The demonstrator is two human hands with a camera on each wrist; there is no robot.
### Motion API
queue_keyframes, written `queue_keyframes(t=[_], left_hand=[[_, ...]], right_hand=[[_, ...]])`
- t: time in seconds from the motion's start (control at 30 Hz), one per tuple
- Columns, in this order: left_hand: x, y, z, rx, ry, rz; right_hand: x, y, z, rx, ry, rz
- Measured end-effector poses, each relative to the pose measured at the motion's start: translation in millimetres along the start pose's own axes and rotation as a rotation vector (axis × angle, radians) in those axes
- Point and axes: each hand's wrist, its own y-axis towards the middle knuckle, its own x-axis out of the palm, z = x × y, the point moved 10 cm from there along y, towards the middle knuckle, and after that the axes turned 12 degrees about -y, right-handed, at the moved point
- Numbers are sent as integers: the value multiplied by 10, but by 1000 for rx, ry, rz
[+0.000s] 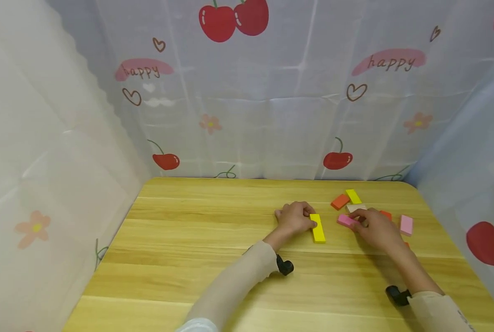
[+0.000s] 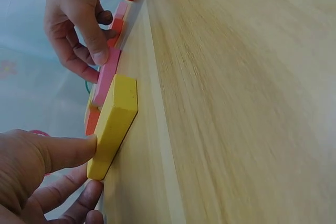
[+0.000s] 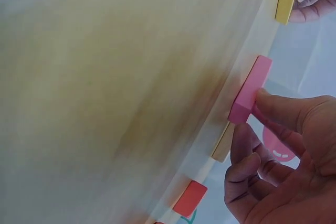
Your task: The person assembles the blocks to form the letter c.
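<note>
My left hand (image 1: 295, 217) pinches a long yellow block (image 1: 318, 229) by its far end, near the middle of the table. In the left wrist view the thumb presses one side of that yellow block (image 2: 114, 124), with the fingers curled beneath its end. To the right, my right hand (image 1: 377, 228) grips a pink block (image 1: 346, 221) between thumb and fingers. The right wrist view shows the thumb on top of the pink block (image 3: 251, 90) and a fingertip at its near end. A gap separates the two held blocks.
Around the right hand lie an orange block (image 1: 340, 201), a second yellow block (image 1: 353, 197), a plain wooden block (image 1: 356, 209), a red-orange block (image 1: 385, 215) and another pink block (image 1: 406, 225). Cherry-print curtains (image 1: 247, 133) border the wooden table (image 1: 180, 258) behind and on both sides.
</note>
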Motion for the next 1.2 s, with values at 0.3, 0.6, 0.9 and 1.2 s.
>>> queue_keyframes(t=[0.3, 0.6, 0.9, 1.2], left_hand=[[-129, -30, -117, 4, -18, -16], [-302, -64, -264, 37, -25, -41], [-450, -132, -395, 47, -43, -54], [-598, -189, -502, 63, -46, -46]], right_hand=[[-17, 38, -72, -29, 11, -7], [15, 97, -125, -76, 10, 23], [8, 134, -205, -106, 36, 42], [31, 183, -258, -101, 26, 47]])
